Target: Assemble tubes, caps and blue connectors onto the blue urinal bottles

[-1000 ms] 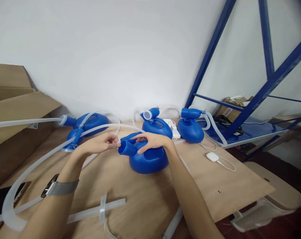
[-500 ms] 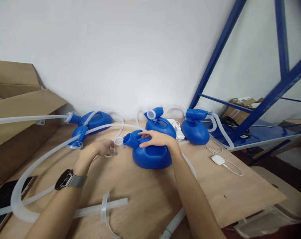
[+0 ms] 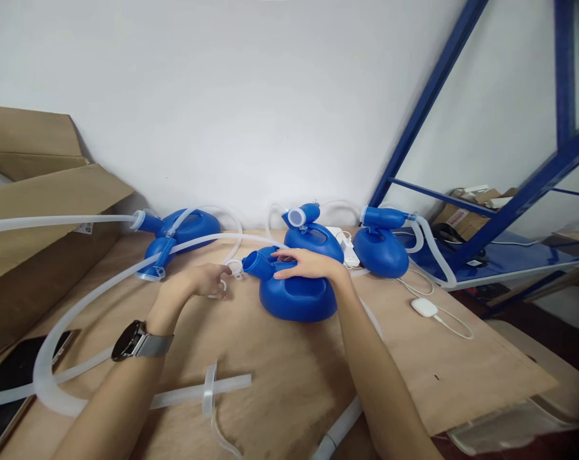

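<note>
A blue plastic urine bottle (image 3: 296,305) lies on the table, its uncovered mouth facing left. My right hand (image 3: 309,263) rests over its top, fingers and thumb gripping it behind the neck. A white ring-like cap (image 3: 236,266) hangs close to the bottle's mouth. My left hand (image 3: 206,280), with a watch on the wrist, is at the cap's left side, fingers apart; whether they touch it is hard to tell. A long translucent hose (image 3: 69,313) loops around my left forearm. Its ribbed end (image 3: 234,383), with a clear collar, lies in front.
More blue bottles with hoses stand along the wall: one at left (image 3: 193,230), one at centre (image 3: 313,239), one at right (image 3: 380,252). An open cardboard box (image 3: 98,191) is at left, a phone-like dark device (image 3: 11,396) below it. A white puck (image 3: 424,307) with a cord lies at right.
My left hand has moved slightly right towards the cap and its fingers have spread. The right hand keeps its hold on the bottle. The whole view has shifted a little.
</note>
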`<action>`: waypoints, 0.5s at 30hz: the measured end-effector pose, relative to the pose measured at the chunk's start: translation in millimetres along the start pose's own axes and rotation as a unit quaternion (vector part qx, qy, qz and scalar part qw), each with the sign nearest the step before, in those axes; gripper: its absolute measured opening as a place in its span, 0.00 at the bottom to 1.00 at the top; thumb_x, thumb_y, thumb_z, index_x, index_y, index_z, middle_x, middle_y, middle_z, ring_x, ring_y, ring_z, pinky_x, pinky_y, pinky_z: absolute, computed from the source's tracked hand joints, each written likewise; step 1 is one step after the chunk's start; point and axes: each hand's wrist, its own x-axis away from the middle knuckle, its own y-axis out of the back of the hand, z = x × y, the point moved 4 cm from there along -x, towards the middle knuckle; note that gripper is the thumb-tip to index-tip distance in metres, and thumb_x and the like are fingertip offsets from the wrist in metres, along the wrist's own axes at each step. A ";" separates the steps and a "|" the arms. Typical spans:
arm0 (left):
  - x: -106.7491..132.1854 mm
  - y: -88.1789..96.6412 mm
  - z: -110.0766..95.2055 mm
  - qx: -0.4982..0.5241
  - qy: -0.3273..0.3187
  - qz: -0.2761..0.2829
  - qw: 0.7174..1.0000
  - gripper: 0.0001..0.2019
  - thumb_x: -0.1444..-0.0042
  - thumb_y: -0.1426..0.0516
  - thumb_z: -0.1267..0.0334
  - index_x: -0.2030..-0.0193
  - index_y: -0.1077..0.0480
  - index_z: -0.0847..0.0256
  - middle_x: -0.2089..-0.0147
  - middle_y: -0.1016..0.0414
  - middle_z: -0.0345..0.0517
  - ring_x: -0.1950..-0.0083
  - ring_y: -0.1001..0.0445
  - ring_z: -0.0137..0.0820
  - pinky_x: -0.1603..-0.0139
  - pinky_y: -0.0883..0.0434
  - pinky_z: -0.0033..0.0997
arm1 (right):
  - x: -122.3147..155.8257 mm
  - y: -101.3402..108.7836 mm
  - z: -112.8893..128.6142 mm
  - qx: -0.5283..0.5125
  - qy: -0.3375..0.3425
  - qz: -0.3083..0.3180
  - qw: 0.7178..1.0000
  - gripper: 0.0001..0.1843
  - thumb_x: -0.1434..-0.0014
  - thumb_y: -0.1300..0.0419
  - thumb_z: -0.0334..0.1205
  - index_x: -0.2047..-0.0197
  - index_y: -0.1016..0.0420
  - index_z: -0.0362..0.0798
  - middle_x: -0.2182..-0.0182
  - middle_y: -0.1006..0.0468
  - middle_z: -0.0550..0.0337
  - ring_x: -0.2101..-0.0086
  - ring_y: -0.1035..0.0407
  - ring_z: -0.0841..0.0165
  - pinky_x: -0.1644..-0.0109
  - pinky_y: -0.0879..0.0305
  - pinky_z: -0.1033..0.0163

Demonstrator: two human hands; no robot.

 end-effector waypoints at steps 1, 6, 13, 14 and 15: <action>-0.7 -0.8 -1.4 -0.004 -0.003 -0.001 1.000 0.40 0.59 0.34 0.54 0.35 0.29 0.59 0.47 0.17 0.55 0.50 0.18 0.48 0.53 0.25 0.36 | -0.3 -0.2 -0.3 0.000 0.002 -0.003 1.000 0.42 0.47 0.26 0.59 0.32 0.27 0.55 0.37 0.24 0.51 0.36 0.31 0.50 0.30 0.36 0.46; -2.4 -0.8 -6.7 -0.013 -0.027 -0.032 0.999 0.39 0.56 0.35 0.54 0.34 0.29 0.58 0.40 0.21 0.57 0.46 0.19 0.49 0.50 0.24 0.36 | 0.3 0.1 -0.7 -0.006 0.011 0.004 1.000 0.42 0.47 0.25 0.56 0.32 0.27 0.55 0.38 0.23 0.51 0.36 0.31 0.51 0.30 0.37 0.47; -22.7 -15.0 -26.4 0.002 -0.063 -0.185 0.981 0.39 0.39 0.44 0.57 0.23 0.49 0.62 0.23 0.44 0.65 0.24 0.41 0.54 0.31 0.35 0.47 | 9.4 0.2 3.1 -0.037 0.020 0.073 0.996 0.45 0.50 0.22 0.51 0.31 0.29 0.54 0.37 0.24 0.53 0.35 0.33 0.53 0.29 0.39 0.51; -26.8 -20.5 -29.5 0.006 -0.060 -0.197 0.979 0.39 0.39 0.44 0.58 0.23 0.50 0.62 0.23 0.45 0.66 0.23 0.43 0.55 0.31 0.36 0.49 | 9.5 0.0 2.6 -0.041 0.018 0.074 0.996 0.46 0.50 0.22 0.51 0.30 0.30 0.54 0.37 0.24 0.52 0.35 0.33 0.54 0.29 0.39 0.51; -30.4 -26.3 -32.4 0.011 -0.058 -0.206 0.977 0.38 0.38 0.44 0.58 0.23 0.50 0.63 0.23 0.46 0.67 0.23 0.44 0.57 0.31 0.35 0.51 | 9.2 -0.3 2.1 -0.043 0.017 0.074 0.996 0.46 0.50 0.22 0.50 0.30 0.30 0.53 0.37 0.24 0.52 0.35 0.33 0.54 0.29 0.39 0.51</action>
